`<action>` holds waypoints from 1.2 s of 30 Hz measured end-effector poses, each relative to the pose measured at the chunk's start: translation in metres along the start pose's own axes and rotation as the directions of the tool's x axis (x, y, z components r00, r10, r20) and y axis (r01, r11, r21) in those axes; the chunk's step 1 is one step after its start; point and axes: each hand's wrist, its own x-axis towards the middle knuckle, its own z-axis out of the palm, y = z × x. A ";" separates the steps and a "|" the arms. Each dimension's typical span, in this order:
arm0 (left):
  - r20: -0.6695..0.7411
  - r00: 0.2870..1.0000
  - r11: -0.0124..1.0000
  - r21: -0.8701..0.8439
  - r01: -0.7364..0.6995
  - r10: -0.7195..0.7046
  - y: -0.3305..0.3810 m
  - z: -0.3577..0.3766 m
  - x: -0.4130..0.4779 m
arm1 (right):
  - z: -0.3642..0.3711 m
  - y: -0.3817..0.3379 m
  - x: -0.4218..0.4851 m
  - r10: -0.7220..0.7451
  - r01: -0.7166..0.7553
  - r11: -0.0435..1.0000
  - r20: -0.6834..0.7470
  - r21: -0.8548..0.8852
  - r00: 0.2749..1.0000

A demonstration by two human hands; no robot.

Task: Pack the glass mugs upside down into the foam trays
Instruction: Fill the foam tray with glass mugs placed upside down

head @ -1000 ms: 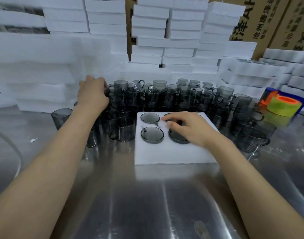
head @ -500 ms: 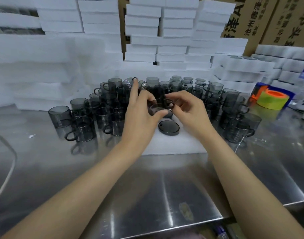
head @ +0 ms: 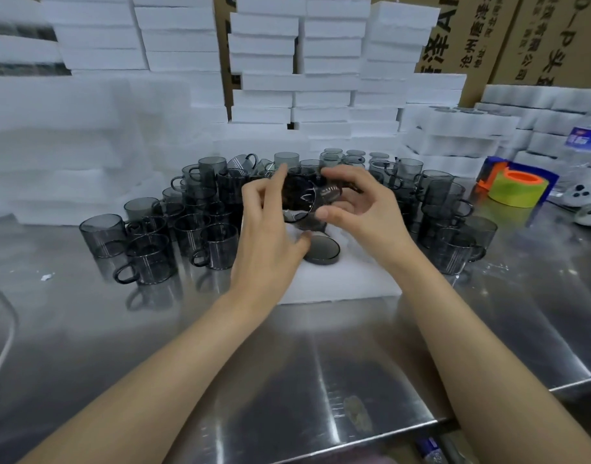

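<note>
Steel table [head: 287, 370] nearest, both forearms reaching over it. White foam tray [head: 351, 283] lies flat on the table, 1 inverted mug [head: 322, 251] seated in it, base up. Above the tray, held mug [head: 299, 199] is tipped on its side between both hands. Left hand [head: 270, 229] grips it, thumb underneath, index finger sticking up. Right hand [head: 361, 209] pinches its other side with curled fingers. Loose mugs [head: 146, 259] stand upright, crowding left, right and behind the tray. Tape roll [head: 518, 189] far right. Foam stacks [head: 320, 61] behind, cardboard boxes [head: 538, 38] at back.
</note>
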 end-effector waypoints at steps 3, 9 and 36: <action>-0.024 0.998 0.999 0.003 0.053 -0.053 -0.002 0.000 0.001 | -0.005 0.000 0.002 0.055 -0.049 0.997 -0.109 0.056 0.992; -0.006 0.999 0.999 0.004 0.035 -0.035 0.002 0.000 -0.004 | -0.004 0.001 0.002 0.052 -0.065 0.989 -0.098 -0.130 0.994; 0.279 0.957 0.927 0.374 -0.028 -0.084 0.008 0.003 -0.006 | -0.046 -0.012 -0.011 0.325 -0.297 0.805 -0.037 -0.514 0.945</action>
